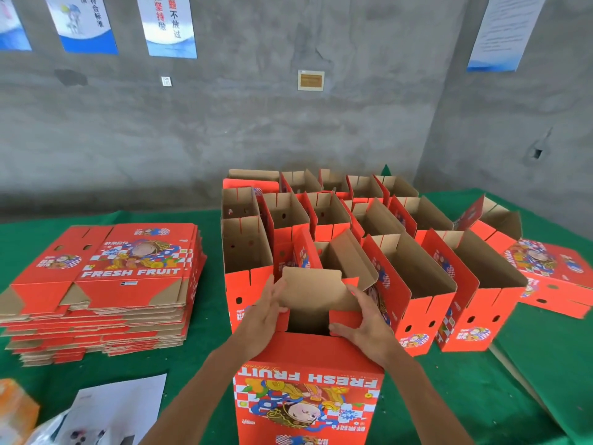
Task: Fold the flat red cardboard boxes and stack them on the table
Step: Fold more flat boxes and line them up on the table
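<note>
**Desk:** Where are the hands?

**Operator:** I see both on the box in work (308, 390), which stands on end on the green table (465, 396), nearest the camera, its "FRESH FRUIT" print upside down to me. Both forearms reach forward from the bottom edge and meet at its open top end.

**Desk:** Left hand?

**Operator:** My left hand (261, 314) lies against the left side of that box's top. The fingers are nearly straight and close together, pressing on the left red flap and touching the brown flap (316, 292) that leans over the opening. Nothing is pinched.

**Desk:** Right?

**Operator:** The right hand (364, 321) is curled round the right red flap (345, 317): thumb along its near edge, fingers over its far edge, up against the brown flap.

**Desk:** And the rest?

**Operator:** Directly behind that box stand the folded boxes (417, 284), in rows, open tops up, touching one another. Left of the box, well apart, sits the stack of flat boxes (106, 284). Far right of it, one more box (552, 271) lies on its side. Near-left of it are a white sheet (128, 403) and some blurred packaging I cannot identify.
</note>
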`<action>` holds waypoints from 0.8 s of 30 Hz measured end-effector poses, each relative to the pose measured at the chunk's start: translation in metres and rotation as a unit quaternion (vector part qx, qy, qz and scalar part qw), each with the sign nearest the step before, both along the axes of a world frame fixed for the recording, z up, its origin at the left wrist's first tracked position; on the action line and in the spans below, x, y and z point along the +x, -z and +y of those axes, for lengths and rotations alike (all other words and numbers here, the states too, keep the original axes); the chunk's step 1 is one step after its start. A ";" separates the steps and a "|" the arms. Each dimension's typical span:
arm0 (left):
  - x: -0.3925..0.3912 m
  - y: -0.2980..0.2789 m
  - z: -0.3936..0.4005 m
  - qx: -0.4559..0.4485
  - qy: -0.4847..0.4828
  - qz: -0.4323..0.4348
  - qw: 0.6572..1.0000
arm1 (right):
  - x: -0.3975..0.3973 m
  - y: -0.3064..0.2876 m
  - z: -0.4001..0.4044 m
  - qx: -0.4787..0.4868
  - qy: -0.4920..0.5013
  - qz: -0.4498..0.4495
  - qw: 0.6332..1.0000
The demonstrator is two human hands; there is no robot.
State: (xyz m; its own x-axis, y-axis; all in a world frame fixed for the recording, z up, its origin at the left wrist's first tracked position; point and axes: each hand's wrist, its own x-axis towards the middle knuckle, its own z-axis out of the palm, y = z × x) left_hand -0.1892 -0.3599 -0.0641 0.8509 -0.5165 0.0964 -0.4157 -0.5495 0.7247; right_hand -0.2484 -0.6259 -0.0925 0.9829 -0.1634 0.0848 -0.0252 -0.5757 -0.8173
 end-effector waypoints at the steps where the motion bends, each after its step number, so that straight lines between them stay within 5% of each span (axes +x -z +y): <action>1: -0.001 0.002 0.000 0.017 -0.018 -0.021 0.999 | 0.001 0.001 0.000 0.004 -0.001 -0.009 1.000; 5: -0.002 0.006 -0.002 0.033 -0.127 -0.081 0.988 | 0.000 0.012 -0.009 0.020 -0.006 -0.076 0.997; 8: 0.002 0.008 0.007 -0.106 -0.047 0.049 0.992 | -0.004 0.012 -0.007 0.115 -0.022 -0.035 0.993; 10: -0.002 0.007 0.011 -0.209 -0.027 0.142 0.967 | -0.005 0.009 -0.005 0.095 -0.017 0.016 0.995; 12: -0.003 0.007 0.011 -0.139 -0.051 0.124 0.981 | -0.008 0.005 -0.005 -0.035 -0.029 0.052 0.998; 16: 0.000 0.014 0.005 0.186 -0.057 0.024 0.981 | -0.002 0.001 0.002 -0.166 -0.024 0.061 0.984; 21: 0.004 0.017 -0.012 0.253 -0.110 -0.026 0.961 | 0.005 0.002 0.012 -0.290 -0.023 0.061 0.955; 24: 0.010 0.020 -0.009 0.227 -0.114 -0.037 0.967 | 0.004 -0.004 0.012 -0.196 0.012 0.062 0.979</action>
State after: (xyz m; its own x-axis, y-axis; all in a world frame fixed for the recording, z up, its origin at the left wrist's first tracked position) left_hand -0.1795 -0.3688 -0.0839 0.9470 -0.3197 -0.0311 -0.2877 -0.8873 0.3605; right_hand -0.2440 -0.6139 -0.0881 0.9860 -0.1643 0.0266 -0.1263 -0.8427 -0.5234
